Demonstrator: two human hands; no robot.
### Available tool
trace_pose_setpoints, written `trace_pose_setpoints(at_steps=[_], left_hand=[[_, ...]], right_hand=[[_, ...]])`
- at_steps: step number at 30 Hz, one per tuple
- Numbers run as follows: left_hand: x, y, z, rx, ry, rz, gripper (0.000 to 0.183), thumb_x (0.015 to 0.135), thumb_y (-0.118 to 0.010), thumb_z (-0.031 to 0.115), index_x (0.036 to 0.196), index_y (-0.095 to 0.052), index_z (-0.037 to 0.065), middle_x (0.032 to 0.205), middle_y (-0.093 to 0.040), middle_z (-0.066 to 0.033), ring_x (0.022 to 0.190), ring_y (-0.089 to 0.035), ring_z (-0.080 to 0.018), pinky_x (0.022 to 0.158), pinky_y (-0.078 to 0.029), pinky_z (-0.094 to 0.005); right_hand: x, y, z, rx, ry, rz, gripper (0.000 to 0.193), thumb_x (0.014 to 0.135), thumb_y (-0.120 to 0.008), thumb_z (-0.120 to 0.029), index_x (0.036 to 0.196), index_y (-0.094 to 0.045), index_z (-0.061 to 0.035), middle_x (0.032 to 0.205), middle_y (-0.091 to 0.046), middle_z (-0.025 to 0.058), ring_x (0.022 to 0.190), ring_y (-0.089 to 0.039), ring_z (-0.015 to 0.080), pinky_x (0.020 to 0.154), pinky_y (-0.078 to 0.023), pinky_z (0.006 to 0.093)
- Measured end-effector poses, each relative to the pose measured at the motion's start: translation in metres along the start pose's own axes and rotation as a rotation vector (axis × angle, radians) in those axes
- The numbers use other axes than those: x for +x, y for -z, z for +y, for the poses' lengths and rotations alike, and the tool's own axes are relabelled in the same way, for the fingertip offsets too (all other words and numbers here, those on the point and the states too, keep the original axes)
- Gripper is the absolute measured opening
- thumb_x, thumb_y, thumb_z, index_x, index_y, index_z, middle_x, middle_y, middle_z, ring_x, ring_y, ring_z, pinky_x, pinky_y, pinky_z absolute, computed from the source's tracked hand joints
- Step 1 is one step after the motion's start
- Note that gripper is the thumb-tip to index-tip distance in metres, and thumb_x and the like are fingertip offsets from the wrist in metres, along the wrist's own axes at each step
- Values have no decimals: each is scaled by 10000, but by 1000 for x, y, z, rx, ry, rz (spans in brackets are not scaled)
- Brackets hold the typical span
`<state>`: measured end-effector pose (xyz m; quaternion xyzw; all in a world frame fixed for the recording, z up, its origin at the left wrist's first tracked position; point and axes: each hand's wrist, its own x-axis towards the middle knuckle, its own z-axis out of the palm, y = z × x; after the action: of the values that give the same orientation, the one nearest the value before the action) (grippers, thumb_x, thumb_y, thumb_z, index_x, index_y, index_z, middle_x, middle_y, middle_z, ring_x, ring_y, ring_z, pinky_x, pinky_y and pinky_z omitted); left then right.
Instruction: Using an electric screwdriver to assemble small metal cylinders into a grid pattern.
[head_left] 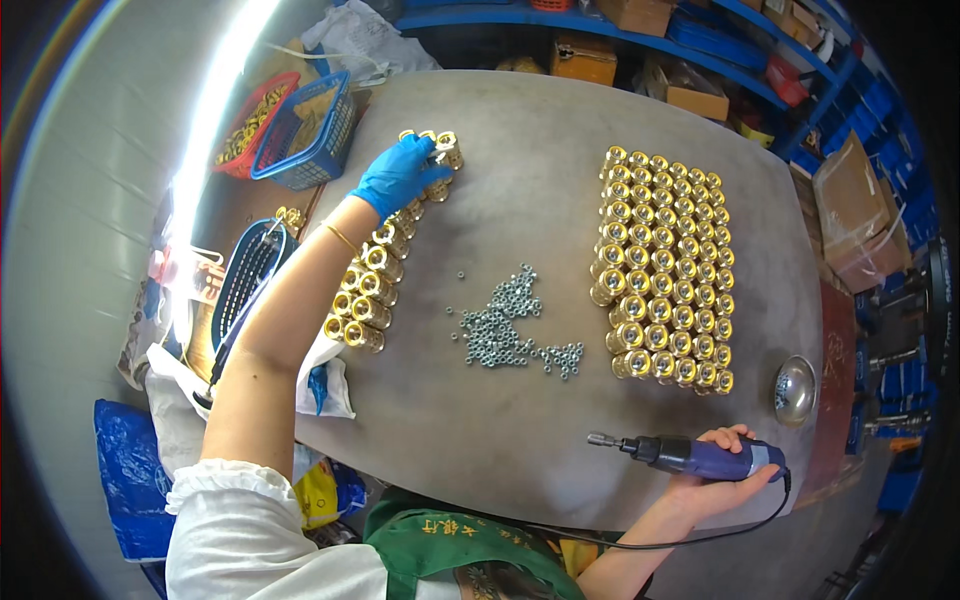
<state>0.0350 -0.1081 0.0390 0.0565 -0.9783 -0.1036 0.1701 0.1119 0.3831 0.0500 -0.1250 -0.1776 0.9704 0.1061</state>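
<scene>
My left hand [402,178], in a blue glove, reaches to the far end of the left group of brass cylindrical fittings [378,287]. Its fingers close around a shiny brass fitting [448,150] there, partly hidden by the glove. Bare and wrapped round the body of a purple and black electric screwdriver [700,457], my right hand [735,470] is low over the table's near right side. The tool's socket tip points left, and a black cord trails from its back end. Small silver hex nuts [497,335] lie in a loose heap between the two groups of fittings.
Upright brass fittings [665,265] stand in tight rows on the right of the grey table [520,180]. A metal bowl [795,390] of nuts sits at the right edge. Blue [312,130] and red [262,125] baskets stand at the far left. A lit tube [215,130] runs along the left.
</scene>
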Motion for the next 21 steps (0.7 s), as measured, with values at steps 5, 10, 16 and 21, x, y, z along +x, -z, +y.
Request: trace_pose_setpoints(at_steps=[5,10,16,21], left_hand=[[-16,2,14,95,-15,35,442,677,-695,301,1035,-566,76,881,-575,-168,906,-553,-319,758,-453,-405],[-23,14,22,6,-111,-210,460,679,-700,315,1061,-586,85,941,-587,-162,912,-555,-316,784,-442,-388],[-11,25,36,145,-81,-481,430,674,-717,317,1004,-621,58,812,-607,-179,754,-575,-326,722,-462,-359],[-91,26,114,-734,271,-450,303,751,-691,220,947,-647,-6,754,-632,-19,715,-552,-57,657,-458,-216]], right_hand=[[-1,-1,-1,24,19,38,458,827,-569,-407,1005,-436,-5,887,-483,96,660,-476,137,585,-441,230],[-7,-8,1,4,38,29,457,822,-574,-411,986,-440,-7,885,-485,91,653,-473,132,583,-440,228],[-15,-16,4,58,3,43,455,815,-583,-411,978,-449,-8,889,-490,89,642,-472,123,575,-440,223],[-20,-23,-4,63,86,1,472,799,-599,-419,981,-472,-2,899,-496,91,637,-475,119,569,-443,225]])
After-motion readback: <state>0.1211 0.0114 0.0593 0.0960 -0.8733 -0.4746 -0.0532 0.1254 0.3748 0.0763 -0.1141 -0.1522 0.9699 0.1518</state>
